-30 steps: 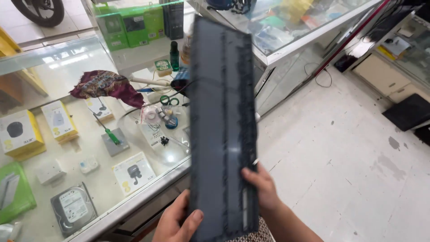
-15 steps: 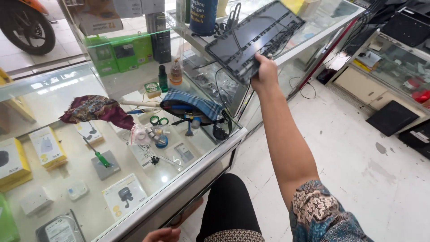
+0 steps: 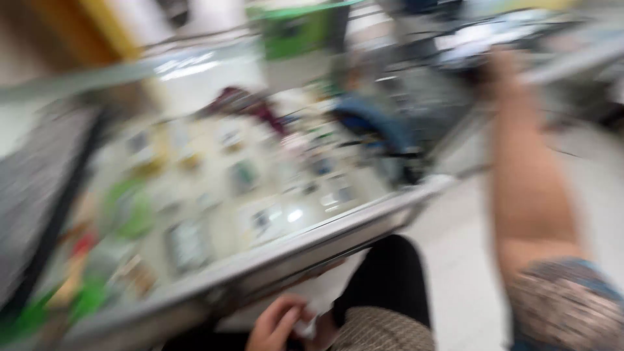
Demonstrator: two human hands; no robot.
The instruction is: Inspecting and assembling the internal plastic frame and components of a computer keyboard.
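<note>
Left hand (image 3: 276, 324) grip, seemingly curled, on white paper (image 3: 323, 296).

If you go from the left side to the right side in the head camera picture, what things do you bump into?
It is blurry, but roughly: grey mat-like strip → left hand low down, touching something white → blue thing on the glass counter → raised right arm, its hand far up by a dark object.
</note>
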